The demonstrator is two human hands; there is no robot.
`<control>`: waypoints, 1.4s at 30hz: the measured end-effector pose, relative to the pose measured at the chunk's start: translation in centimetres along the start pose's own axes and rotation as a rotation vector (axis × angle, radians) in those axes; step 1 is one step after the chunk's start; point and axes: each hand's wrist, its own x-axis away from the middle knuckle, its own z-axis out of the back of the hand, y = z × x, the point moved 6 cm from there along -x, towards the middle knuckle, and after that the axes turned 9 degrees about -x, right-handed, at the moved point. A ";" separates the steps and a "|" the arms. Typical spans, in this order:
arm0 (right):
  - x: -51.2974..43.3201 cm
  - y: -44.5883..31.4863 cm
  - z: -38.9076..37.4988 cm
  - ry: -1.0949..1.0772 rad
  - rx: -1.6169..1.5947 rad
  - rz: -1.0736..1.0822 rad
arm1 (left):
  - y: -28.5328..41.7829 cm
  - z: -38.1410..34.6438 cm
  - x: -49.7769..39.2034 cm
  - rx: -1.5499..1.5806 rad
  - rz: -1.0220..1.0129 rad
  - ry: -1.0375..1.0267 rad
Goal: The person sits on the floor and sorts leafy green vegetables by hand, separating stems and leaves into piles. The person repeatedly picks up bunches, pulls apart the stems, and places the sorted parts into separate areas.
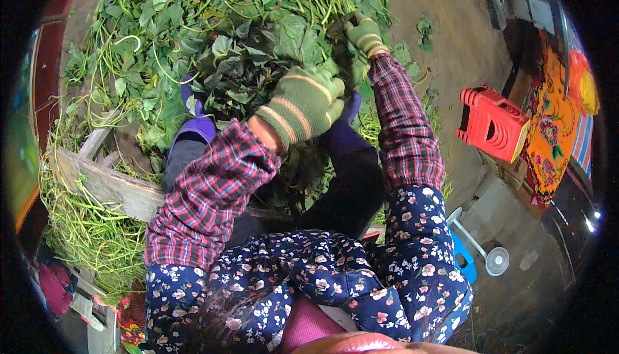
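A heap of leafy green vines (290,35), possibly sweet potato vines, spreads over the floor before me. My left hand (304,105), in a green glove with pale stripes, is low over the heap between my knees. Its fingers curl inward, and what is under them is hidden. Dark, wilted leaves (237,73) lie just beyond it. Farther out, my right hand (365,35), in a matching glove, is at the heap's right side. Its fingertips are against the stems and leaves, but whether they grip anything is unclear. Purple shoes (198,129) show at the heap's near edge.
Left of me, a wooden board (111,182) stands beside a pile of thin pale-green stems (92,238). On the right are a red plastic stool (493,122), an orange patterned cloth (553,126) and a blue plastic item (462,257) near a small wheeled frame (495,261).
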 end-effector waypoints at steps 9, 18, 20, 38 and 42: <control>-6.8 -5.1 0.0 0.149 -0.187 -0.040 | 2.3 1.8 0.3 0.126 -0.099 0.027; -9.9 -6.9 -5.2 -0.067 -0.095 -0.071 | 1.6 2.3 -0.1 0.042 -0.045 -0.081; -8.6 -7.5 -3.5 0.071 -0.161 -0.055 | 2.0 2.5 0.0 0.045 -0.051 -0.043; -7.6 -11.1 1.8 -0.193 0.517 0.009 | 1.5 1.9 0.4 -0.042 -0.045 0.086; -2.3 -17.8 11.9 -0.078 -0.073 0.277 | 0.5 1.1 0.6 -0.086 0.014 0.043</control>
